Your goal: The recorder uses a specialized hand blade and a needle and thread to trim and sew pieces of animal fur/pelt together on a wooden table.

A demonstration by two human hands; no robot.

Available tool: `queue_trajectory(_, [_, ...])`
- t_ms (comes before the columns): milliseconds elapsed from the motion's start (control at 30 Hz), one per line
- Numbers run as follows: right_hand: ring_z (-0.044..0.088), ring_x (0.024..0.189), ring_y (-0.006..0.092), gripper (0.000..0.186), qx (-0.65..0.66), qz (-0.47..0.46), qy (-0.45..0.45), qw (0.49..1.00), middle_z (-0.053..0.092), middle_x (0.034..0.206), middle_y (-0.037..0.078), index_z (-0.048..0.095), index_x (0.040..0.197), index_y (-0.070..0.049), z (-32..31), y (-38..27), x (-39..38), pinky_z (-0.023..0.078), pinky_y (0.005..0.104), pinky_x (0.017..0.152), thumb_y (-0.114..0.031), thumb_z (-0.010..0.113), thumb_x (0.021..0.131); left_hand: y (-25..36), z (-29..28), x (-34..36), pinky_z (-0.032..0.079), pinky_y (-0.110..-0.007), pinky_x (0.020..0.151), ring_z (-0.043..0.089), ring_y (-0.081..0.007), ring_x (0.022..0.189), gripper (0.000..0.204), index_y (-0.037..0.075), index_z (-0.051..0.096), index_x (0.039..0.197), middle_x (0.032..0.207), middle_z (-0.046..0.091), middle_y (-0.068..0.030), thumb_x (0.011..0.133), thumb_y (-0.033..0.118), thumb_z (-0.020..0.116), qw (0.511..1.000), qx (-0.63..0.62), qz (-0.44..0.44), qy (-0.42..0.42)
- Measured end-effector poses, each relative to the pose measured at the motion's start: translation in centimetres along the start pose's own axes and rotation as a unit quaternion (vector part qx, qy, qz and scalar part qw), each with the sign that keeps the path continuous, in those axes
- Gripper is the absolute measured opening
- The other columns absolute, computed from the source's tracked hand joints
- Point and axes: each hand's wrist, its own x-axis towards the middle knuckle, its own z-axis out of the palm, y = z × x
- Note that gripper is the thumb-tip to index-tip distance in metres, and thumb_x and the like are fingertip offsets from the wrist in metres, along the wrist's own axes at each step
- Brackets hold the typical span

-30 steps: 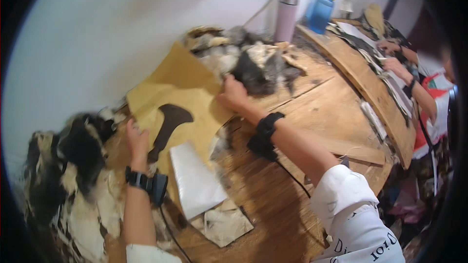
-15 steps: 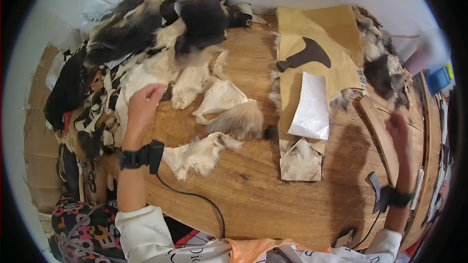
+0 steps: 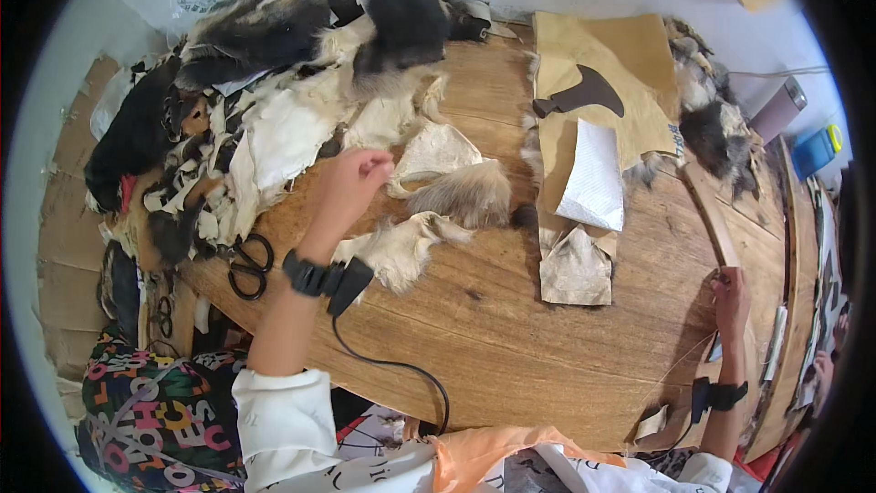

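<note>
My left hand [image 3: 351, 184] is over the table beside pale hide scraps, its fingers curled together; whatever they might hold is hidden. Just beyond its fingertips lies a cream hide piece [image 3: 438, 151] with a furry grey-beige edge [image 3: 467, 194]. Another pale fur scrap [image 3: 401, 246] lies by my left wrist. My right hand [image 3: 730, 299] is closed at the right side, over the lower part of a long wooden strip [image 3: 706, 201]. What its fingers pinch is too small to make out. A thin thread runs on the table near that wrist.
Black-handled scissors [image 3: 250, 267] lie at left, beside heaped hides [image 3: 246, 27]. A dark crescent-bladed knife [image 3: 584, 93] and silvery sheet [image 3: 591, 178] rest on tan paper [image 3: 630, 46]. More fur [image 3: 716, 132], a bottle [image 3: 778, 110] and a blue container [image 3: 815, 153] are at right.
My left hand has moved right, toward the hide scraps, and the scissors now show. My right hand has come down and nearer along the wooden strip. The view has shifted slightly.
</note>
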Motion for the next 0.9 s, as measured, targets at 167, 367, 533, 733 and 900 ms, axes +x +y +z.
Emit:
queue_trajectory(167, [0.052,0.096,0.0352,0.03,-0.107,-0.149,0.1,0.978,0.054,0.099,0.017,0.051,0.105,-0.002,-0.2,-2.8,-1.3,0.043,0.0411,0.08,0.001,0.059,0.076,-1.1,2.3,3.7,0.046,-0.025,0.07,0.059,-0.0139,0.077,0.029,-0.001,0.064,0.095,0.082,0.065,-0.0065,0.078,0.023,0.067,0.991,-0.075,-0.105,-0.033])
queue_trajectory(367, [0.053,0.09,0.0349,0.024,-0.1,-0.24,0.093,0.961,0.057,0.094,0.015,0.054,0.102,-0.002,-2.0,-7.4,-3.5,0.043,0.0394,0.076,-0.003,0.059,0.079,2.9,0.0,2.3,0.047,-0.026,0.067,0.058,-0.0137,0.07,0.02,0.0,0.065,0.086,0.084,0.064,-0.0068,0.076,0.016,0.068,0.991,-0.117,0.062,0.031])
queue_trajectory(533, [0.055,0.094,0.0342,0.026,-0.013,-0.219,0.059,0.974,0.059,0.098,0.016,0.056,0.103,-0.003,-2.5,-11.7,-3.5,0.044,0.0386,0.079,-0.008,0.063,0.078,7.3,-3.8,-0.9,0.045,-0.022,0.068,0.055,-0.0078,0.078,0.014,0.001,0.058,0.094,0.097,0.061,-0.0043,0.081,0.004,0.061,0.968,-0.205,0.125,0.072])
queue_trajectory(733, [0.051,0.109,0.0289,0.053,0.126,-0.343,-0.048,0.93,0.054,0.118,0.012,0.048,0.122,-0.008,-0.4,-24.2,-2.3,0.043,0.0371,0.091,-0.02,0.071,0.075,8.7,-5.4,-3.4,0.041,-0.018,0.07,0.05,-0.0042,0.077,0.016,0.001,0.057,0.099,0.086,0.058,0.0014,0.085,0.007,0.061,0.971,-0.216,0.095,0.043])
queue_trajectory(900, [0.049,0.114,0.0287,0.071,0.21,-0.415,-0.103,0.879,0.05,0.124,0.016,0.038,0.131,-0.006,4.3,-30.8,-2.5,0.041,0.0383,0.094,-0.029,0.073,0.073,10.0,-6.0,-5.2,0.041,-0.018,0.07,0.05,-0.0038,0.077,0.023,0.0,0.058,0.107,0.085,0.057,0.0023,0.085,0.009,0.062,0.96,-0.272,0.064,0.021])
